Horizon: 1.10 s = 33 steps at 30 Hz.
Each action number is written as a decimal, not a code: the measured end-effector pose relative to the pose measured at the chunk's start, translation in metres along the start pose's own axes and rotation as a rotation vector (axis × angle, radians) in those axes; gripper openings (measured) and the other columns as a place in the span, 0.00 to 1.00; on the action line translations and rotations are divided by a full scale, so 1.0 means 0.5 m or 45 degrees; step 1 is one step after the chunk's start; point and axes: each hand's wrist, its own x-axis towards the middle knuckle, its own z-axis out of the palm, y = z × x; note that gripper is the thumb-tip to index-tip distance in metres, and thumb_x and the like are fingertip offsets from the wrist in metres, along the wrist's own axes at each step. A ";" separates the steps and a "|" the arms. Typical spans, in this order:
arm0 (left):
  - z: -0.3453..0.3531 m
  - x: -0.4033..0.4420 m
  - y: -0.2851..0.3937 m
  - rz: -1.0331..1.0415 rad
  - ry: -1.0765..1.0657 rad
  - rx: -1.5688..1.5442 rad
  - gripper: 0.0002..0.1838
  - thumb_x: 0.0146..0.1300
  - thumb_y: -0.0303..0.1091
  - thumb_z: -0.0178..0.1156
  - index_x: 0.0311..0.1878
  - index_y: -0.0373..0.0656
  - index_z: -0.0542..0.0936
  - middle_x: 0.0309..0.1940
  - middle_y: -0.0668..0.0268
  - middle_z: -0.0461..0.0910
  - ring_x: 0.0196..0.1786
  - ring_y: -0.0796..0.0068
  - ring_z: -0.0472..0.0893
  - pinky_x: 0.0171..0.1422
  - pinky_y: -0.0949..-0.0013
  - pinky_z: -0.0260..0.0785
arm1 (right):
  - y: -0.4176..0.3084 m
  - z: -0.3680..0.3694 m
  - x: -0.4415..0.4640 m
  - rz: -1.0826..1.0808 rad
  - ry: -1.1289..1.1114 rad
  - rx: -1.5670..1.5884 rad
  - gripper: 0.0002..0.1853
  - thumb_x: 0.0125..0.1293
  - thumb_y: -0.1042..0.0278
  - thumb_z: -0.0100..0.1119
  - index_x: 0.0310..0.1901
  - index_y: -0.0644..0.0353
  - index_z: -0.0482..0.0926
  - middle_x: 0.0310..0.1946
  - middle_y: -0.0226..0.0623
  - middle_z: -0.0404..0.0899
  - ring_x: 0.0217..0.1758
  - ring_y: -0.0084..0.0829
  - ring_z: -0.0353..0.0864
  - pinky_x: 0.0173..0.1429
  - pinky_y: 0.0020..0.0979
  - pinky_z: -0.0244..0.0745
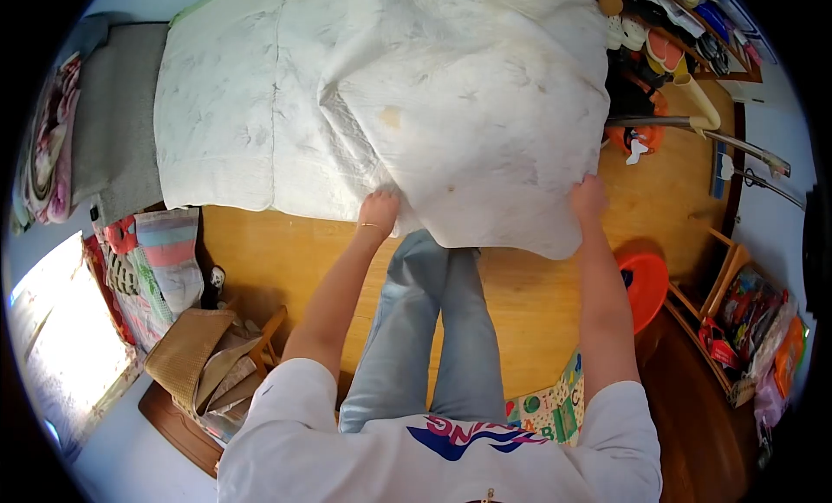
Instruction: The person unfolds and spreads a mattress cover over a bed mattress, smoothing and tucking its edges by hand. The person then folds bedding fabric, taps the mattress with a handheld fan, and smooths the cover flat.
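A large white quilted mattress pad [485,139] with faint grey patterning and a few yellowish stains spreads out in front of me. Its near edge hangs over the floor, and folds run through its middle. My left hand [380,210], with a thin bracelet at the wrist, is closed on the near edge by a bunched fold. Over at the right corner, my right hand [588,198] grips the pad's side. The fingers of both hands are partly hidden by the cloth. What lies beneath the pad is mostly covered.
Grey bedding [121,113] lies at the far left. A woven basket [192,343] stands at lower left. On the right are a red basin [643,286], a metal pole [650,121], a wooden rack [724,286] with bags, and shoes [663,51]. Wood flooring [260,243] surrounds my legs.
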 end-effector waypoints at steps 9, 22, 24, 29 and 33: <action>-0.100 -0.101 -0.059 0.363 -0.164 0.375 0.08 0.56 0.30 0.54 0.31 0.49 0.83 0.33 0.69 0.82 0.48 0.73 0.76 0.58 0.69 0.62 | 0.145 -0.060 -0.024 0.191 0.201 0.010 0.13 0.57 0.60 0.51 0.37 0.59 0.79 0.37 0.44 0.80 0.40 0.47 0.80 0.45 0.47 0.71; -0.008 -0.117 -0.049 -0.110 -0.240 0.512 0.12 0.58 0.37 0.57 0.45 0.46 0.78 0.45 0.66 0.77 0.56 0.70 0.71 0.61 0.62 0.60 | 0.178 -0.062 0.048 0.273 0.262 0.358 0.14 0.55 0.57 0.53 0.34 0.59 0.79 0.34 0.45 0.81 0.39 0.49 0.80 0.42 0.48 0.74; -0.058 -0.106 0.032 -0.162 -0.267 0.193 0.25 0.53 0.47 0.64 0.50 0.43 0.73 0.50 0.62 0.74 0.57 0.66 0.70 0.59 0.61 0.60 | 0.180 -0.048 0.054 0.281 0.264 0.357 0.14 0.55 0.57 0.53 0.34 0.59 0.79 0.34 0.45 0.81 0.39 0.49 0.80 0.42 0.48 0.74; 0.007 -0.042 0.150 -0.477 0.036 -0.555 0.30 0.50 0.53 0.67 0.46 0.37 0.74 0.47 0.55 0.75 0.52 0.54 0.73 0.54 0.57 0.66 | 0.176 -0.046 0.046 0.293 0.226 0.397 0.13 0.55 0.57 0.54 0.33 0.58 0.78 0.34 0.45 0.81 0.40 0.48 0.80 0.43 0.47 0.74; 0.034 0.009 0.184 -0.795 0.167 -0.901 0.28 0.51 0.51 0.66 0.42 0.33 0.74 0.41 0.49 0.78 0.45 0.49 0.77 0.49 0.53 0.69 | 0.186 -0.037 0.051 0.285 0.209 0.411 0.13 0.56 0.57 0.54 0.32 0.59 0.77 0.33 0.46 0.81 0.40 0.48 0.80 0.44 0.47 0.73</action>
